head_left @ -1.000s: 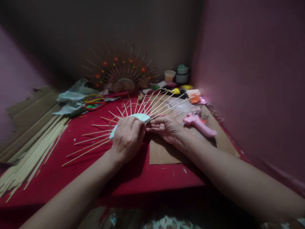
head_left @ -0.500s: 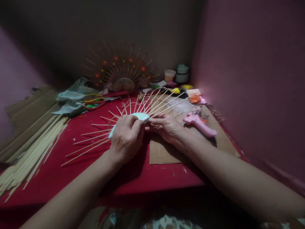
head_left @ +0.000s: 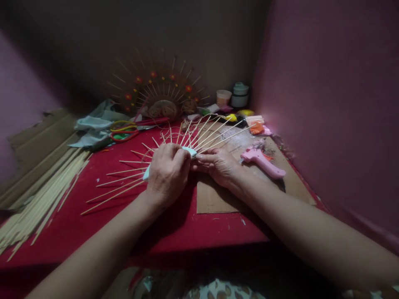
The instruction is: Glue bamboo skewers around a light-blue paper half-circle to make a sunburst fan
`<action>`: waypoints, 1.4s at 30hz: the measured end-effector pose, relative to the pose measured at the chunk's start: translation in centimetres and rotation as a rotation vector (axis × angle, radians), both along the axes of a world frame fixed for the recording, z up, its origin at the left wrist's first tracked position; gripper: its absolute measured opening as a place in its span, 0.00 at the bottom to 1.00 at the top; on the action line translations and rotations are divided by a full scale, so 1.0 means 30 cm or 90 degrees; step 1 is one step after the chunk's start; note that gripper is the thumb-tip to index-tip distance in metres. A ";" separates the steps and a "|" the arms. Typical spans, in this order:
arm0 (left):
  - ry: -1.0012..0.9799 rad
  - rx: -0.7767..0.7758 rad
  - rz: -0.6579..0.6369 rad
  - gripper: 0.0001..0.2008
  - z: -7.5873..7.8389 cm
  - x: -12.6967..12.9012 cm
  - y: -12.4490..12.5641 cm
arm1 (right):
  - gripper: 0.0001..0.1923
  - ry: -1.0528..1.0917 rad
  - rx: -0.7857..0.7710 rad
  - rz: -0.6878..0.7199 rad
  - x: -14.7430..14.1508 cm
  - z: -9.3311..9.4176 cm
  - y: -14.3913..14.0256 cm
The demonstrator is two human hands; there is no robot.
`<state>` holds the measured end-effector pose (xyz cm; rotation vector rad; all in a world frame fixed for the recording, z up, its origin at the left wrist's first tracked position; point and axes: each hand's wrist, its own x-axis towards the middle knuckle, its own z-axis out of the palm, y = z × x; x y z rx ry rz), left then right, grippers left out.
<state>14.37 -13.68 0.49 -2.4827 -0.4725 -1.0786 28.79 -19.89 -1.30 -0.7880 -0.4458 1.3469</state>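
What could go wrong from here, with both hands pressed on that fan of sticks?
1. The left hand covers most of the pale blue half-disc; pressing unevenly might shift the radiating skewers.
2. The right hand lies close to the pink glue gun; a nudge may knock it.
3. Pointed skewer ends could prick fingers.

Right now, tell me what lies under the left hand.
The left hand covers a pale blue half-disc with thin sticks fanning outward onto the red table. Only the disc's edges show; its middle and the sticks' inner ends are hidden.
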 end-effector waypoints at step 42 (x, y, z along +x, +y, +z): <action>0.031 -0.097 0.043 0.07 -0.007 -0.301 -0.004 | 0.11 -0.087 0.003 -0.068 -0.017 -0.008 -0.001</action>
